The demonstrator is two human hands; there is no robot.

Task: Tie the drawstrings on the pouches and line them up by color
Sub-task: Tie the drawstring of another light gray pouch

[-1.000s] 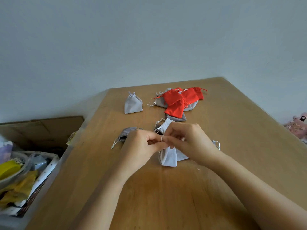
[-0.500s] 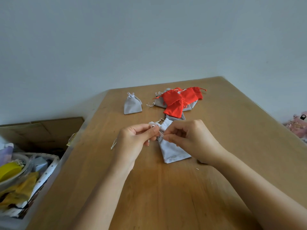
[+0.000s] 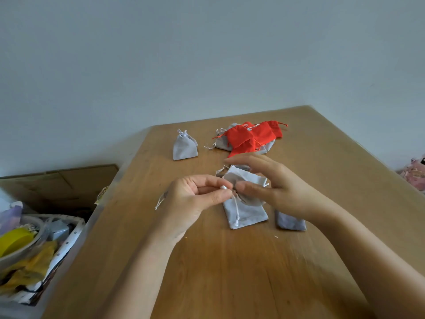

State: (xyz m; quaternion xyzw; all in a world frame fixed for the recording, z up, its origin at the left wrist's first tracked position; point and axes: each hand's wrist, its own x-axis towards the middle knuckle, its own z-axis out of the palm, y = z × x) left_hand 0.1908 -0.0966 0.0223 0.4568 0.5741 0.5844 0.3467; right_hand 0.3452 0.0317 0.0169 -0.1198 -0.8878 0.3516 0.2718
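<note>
Leftward, the left hand pinches the white drawstring cord of a light grey fabric pouch lying on the wooden table; the blurred right hand, fingers spread and gripping nothing, hides its mouth and half a darker grey pouch.

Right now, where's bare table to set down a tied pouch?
Bare wood: the wide stretch right of the red-and-grey pile, out to the table edge; the near strip between the forearms. Crowded: centre, where the left hand and right hand meet over the grey pouch.
</note>
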